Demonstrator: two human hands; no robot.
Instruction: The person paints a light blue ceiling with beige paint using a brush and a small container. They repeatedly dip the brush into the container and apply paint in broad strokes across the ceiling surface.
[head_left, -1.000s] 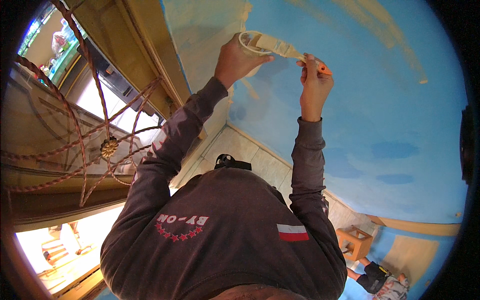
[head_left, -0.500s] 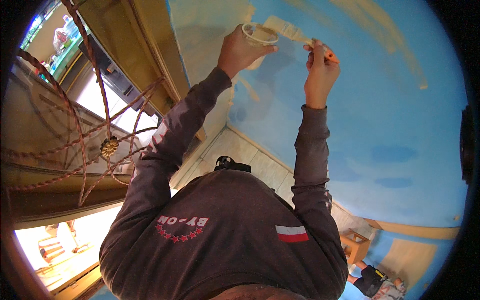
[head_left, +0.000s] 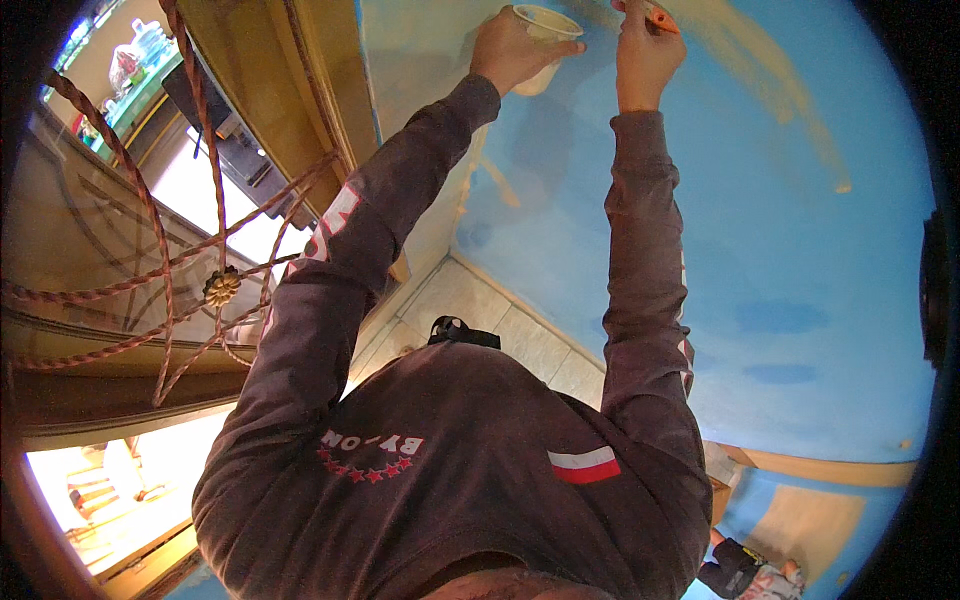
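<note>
My left hand (head_left: 508, 52) is wrapped round a translucent white plastic cup (head_left: 540, 80), held open side up near the top edge. Its thumb presses the side below the rim, and what lies inside cannot be made out. To its right, my right hand (head_left: 648, 62) grips a paintbrush (head_left: 660, 18) by its orange handle; the bristles are out of the picture. Both arms reach up along a blue wall (head_left: 700, 230), which carries cream paint streaks (head_left: 790, 80) right of the brush.
At left is a grille of twisted metal bars with a brass rosette (head_left: 222, 287), beside a wooden frame (head_left: 290, 60). Floor tiles (head_left: 470, 305) show below the wall. Another person (head_left: 750, 572) is at the lower right, near a cream patch on blue.
Both hands have moved up and forward, the cup slightly right as well. The brush head, previously beside the cup's rim, has left the picture at the top.
</note>
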